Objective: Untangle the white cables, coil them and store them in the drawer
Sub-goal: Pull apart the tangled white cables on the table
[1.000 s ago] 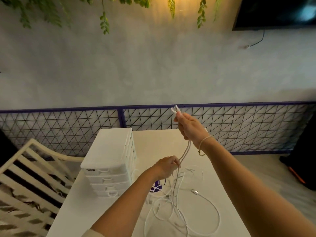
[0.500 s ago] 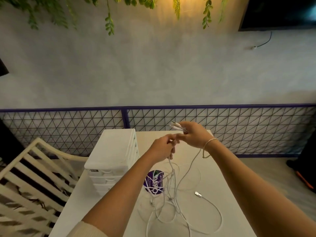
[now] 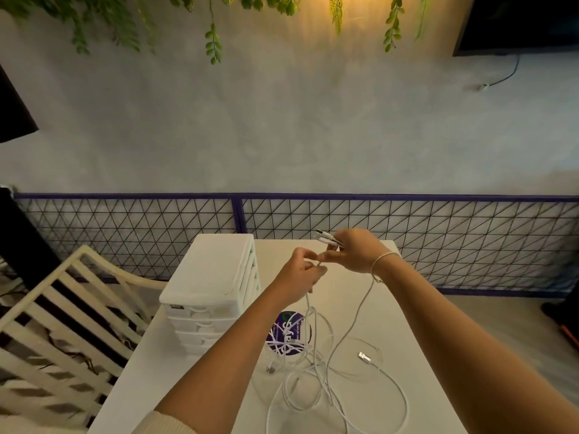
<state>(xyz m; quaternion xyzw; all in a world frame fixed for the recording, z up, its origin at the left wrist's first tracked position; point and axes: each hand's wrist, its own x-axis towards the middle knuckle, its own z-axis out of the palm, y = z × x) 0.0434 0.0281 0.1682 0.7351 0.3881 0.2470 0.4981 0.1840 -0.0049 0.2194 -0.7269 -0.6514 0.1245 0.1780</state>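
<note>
Right hand (image 3: pixel 354 250) grips white cables (image 3: pixel 313 364); left hand (image 3: pixel 302 274) pinches.

Both hands (image 3: pixel 332 261) raised, fingers pinched

— Where are the cables now?

— The white cables (image 3: pixel 316 368) are mostly a loose tangle of loops on the white table, just right of the drawer unit (image 3: pixel 216 296). Two plug ends (image 3: pixel 326 238) poke out of my right hand (image 3: pixel 354 252), side by side, pointing left. One strand hangs from under that wrist; another drops from my left hand (image 3: pixel 302 274), which pinches it close by.

— Any loose ends?

— One metal plug (image 3: pixel 364 356) lies flat on the table, right of the tangle.

— And the drawers?

— White plastic, stacked, upright — all pushed in.
</note>
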